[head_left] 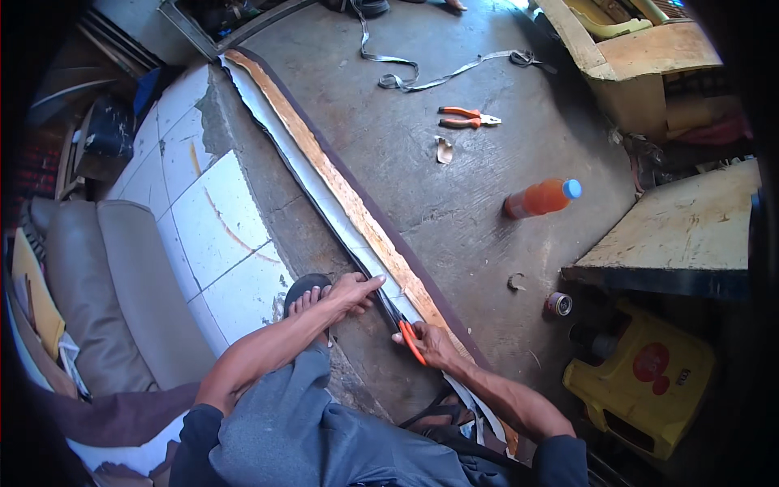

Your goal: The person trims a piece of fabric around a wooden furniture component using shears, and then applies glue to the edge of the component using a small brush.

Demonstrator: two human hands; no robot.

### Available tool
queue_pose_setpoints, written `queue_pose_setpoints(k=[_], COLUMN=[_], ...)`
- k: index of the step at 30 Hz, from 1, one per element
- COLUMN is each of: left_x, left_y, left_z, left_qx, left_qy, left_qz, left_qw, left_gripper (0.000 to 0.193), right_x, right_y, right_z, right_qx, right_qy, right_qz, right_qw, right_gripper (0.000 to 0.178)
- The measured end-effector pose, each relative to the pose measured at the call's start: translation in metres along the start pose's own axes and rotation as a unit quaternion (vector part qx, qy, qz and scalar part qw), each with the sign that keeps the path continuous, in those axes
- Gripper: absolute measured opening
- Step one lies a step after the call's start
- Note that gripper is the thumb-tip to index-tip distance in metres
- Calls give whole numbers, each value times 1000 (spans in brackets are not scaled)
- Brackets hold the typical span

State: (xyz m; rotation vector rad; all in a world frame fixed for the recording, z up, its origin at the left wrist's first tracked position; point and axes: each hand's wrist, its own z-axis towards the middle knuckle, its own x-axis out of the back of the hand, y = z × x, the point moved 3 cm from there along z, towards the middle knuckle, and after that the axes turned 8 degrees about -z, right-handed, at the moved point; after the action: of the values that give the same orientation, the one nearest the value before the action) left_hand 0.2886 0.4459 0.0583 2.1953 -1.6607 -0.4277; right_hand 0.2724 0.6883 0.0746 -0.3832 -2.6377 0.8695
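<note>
A long wooden slat (357, 211) lies diagonally across the floor on dark cloth (292, 105). Along its near side runs a white-backed strip (324, 199) with a dark edge. My left hand (355, 294) is closed on that strip's edge, its thumb lying over the white side. My right hand (430, 345) grips orange-handled scissors (412, 342), a little nearer to me. Their dark blades point up along the strip's edge; whether they are apart is too small to tell. Loose strip ends (479, 406) hang by my right forearm.
Orange-handled pliers (471, 118) and a blue-capped bottle of orange liquid (542, 199) are on the concrete floor. A webbing strap (414, 79) lies beyond. To the right are a small can (559, 304), a yellow plastic stool (641, 381) and a wooden board (673, 219). Brown cushions (122, 292) sit left.
</note>
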Motion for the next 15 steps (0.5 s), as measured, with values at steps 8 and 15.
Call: queue_pose_setpoints(k=[8,15], left_x=[22,32], left_y=[-10,-23], left_z=[19,23], left_qx=[45,21], left_qy=[-86,-120], left_qz=[-10,-62], left_qw=[995,991], left_gripper=[26,25], right_x=[9,2], right_y=[-18,-6], right_z=[16,32], right_qx=[-22,-10], right_qy=[-28,-99], right_qz=[30,57], right_qw=[999,993], right_gripper=[72,73])
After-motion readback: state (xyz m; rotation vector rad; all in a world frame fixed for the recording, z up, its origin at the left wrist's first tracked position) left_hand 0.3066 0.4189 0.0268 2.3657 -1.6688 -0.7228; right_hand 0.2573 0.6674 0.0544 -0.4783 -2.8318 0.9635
